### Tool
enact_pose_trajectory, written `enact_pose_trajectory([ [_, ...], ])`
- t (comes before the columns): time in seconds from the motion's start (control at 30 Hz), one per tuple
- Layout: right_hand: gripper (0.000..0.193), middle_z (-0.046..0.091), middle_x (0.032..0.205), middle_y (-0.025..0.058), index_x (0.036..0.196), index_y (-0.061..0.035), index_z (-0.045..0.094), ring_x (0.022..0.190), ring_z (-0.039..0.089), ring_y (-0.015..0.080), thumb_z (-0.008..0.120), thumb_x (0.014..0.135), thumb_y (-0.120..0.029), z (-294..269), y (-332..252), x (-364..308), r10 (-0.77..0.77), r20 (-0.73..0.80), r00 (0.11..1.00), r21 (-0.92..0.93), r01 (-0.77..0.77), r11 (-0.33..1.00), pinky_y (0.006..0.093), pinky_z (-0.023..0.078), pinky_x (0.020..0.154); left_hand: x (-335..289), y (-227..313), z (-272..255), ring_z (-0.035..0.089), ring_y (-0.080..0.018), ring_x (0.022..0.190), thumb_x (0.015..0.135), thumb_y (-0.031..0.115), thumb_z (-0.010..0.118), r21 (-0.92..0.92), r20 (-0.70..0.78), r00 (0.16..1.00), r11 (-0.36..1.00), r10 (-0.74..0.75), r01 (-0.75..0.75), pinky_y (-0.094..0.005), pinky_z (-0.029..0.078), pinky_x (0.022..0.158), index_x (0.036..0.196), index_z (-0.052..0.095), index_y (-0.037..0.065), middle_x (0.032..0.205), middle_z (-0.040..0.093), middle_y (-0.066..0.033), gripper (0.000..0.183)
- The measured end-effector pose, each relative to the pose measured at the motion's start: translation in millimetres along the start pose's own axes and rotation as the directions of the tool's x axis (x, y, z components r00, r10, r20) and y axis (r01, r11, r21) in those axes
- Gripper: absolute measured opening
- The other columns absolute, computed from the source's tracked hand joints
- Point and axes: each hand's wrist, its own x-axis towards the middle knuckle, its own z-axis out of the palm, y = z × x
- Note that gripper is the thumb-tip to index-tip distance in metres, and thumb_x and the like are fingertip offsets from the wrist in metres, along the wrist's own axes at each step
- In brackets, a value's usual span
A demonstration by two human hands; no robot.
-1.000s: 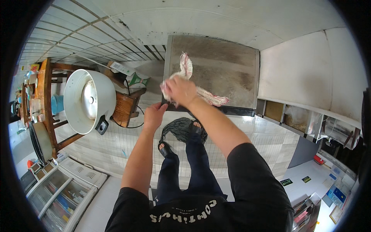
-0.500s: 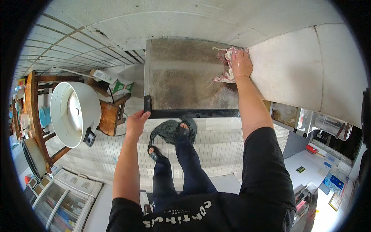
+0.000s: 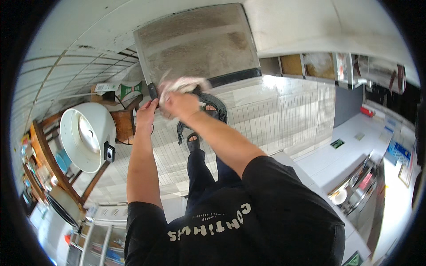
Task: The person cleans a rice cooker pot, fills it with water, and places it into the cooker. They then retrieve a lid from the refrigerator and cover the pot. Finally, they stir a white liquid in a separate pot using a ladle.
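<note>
A grey, stained tabletop [image 3: 195,44] with a black front edge [image 3: 235,76] stands in front of me. My right hand [image 3: 181,105] is closed on a wet-looking pinkish-white rag [image 3: 188,83] at the table's near left corner. Motion blurs both the rag and the fingers, and the rag hangs partly over the edge. Just left of it, my left hand [image 3: 146,116] holds the black corner of the table between thumb and fingers.
A large white pot [image 3: 84,142] with a dark handle stands at the left by a wooden stool [image 3: 122,126]. Dark crumpled material [image 3: 180,133] lies on the tiled floor by my sandalled feet. Open compartments [image 3: 290,66] line the right wall. A glass-topped cabinet [image 3: 100,239] is at lower left.
My right hand has swept the rag from the table's far right side to its near left corner. My left hand stays at that corner. The view has shifted to the right.
</note>
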Motion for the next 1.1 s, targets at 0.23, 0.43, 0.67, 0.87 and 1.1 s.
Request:
enact_pose_trajectory([
  [0.23,0.036,0.071,0.091,0.0144,0.102,-0.0052,0.069,0.087,0.069,0.0266,0.057,0.089,-0.037,28,78,-176,0.4,0.215,0.891,0.601,-0.444,0.665,0.0393,0.054,0.078,-8,-64,-50,0.057,-0.0153,0.084,0.086,0.052,0.067,0.083,-0.064,0.996,0.995,0.063,-0.057,-0.0294,0.044,0.081,0.112,0.066,0.001,0.095,0.065,-0.0054,0.057],
  [0.43,0.036,0.06,0.066,0.003,0.1,-0.0051,0.068,0.048,0.053,0.0117,0.058,0.09,-0.038,19,204,-324,0.805,0.107,0.584,0.645,-0.657,0.391,0.0288,0.037,0.039,-83,-230,-173,0.059,-0.0165,0.077,0.09,0.059,0.056,0.573,-0.123,0.992,0.817,0.006,0.066,-0.0299,0.045,0.076,0.097,0.068,-0.003,0.084,0.066,-0.0088,0.063],
  [0.67,0.033,0.053,0.061,-0.0001,0.097,-0.0074,0.065,0.042,0.043,0.0098,0.055,0.093,-0.038,-6,274,-435,0.878,-0.033,0.477,0.703,-0.613,0.36,0.0297,0.029,0.037,-198,-361,-253,0.056,-0.0157,0.067,0.09,0.054,0.059,0.564,-0.189,0.933,0.744,-0.305,0.358,-0.0305,0.044,0.065,0.095,0.067,-0.003,0.074,0.065,-0.0065,0.057],
  [0.87,0.035,0.056,0.063,0.0017,0.098,-0.0052,0.065,0.045,0.046,0.0108,0.054,0.092,-0.038,-19,283,-500,0.832,-0.086,0.549,0.682,-0.576,0.451,0.0313,0.032,0.038,-262,-378,-225,0.056,-0.0153,0.065,0.089,0.057,0.057,0.472,-0.101,0.973,0.851,-0.208,0.231,-0.03,0.044,0.064,0.094,0.066,-0.003,0.074,0.066,-0.0085,0.062],
  [1.1,0.042,0.063,0.071,0.0083,0.099,0.0012,0.067,0.053,0.055,0.0159,0.058,0.089,-0.039,80,342,-602,0.758,-0.131,0.639,0.744,-0.442,0.501,0.0347,0.041,0.045,-320,-341,-171,0.065,-0.0208,0.084,0.092,0.054,0.052,0.623,0.037,0.998,0.78,0.045,-0.058,-0.0329,0.047,0.08,0.108,0.068,-0.002,0.088,0.071,-0.0134,0.06],
])
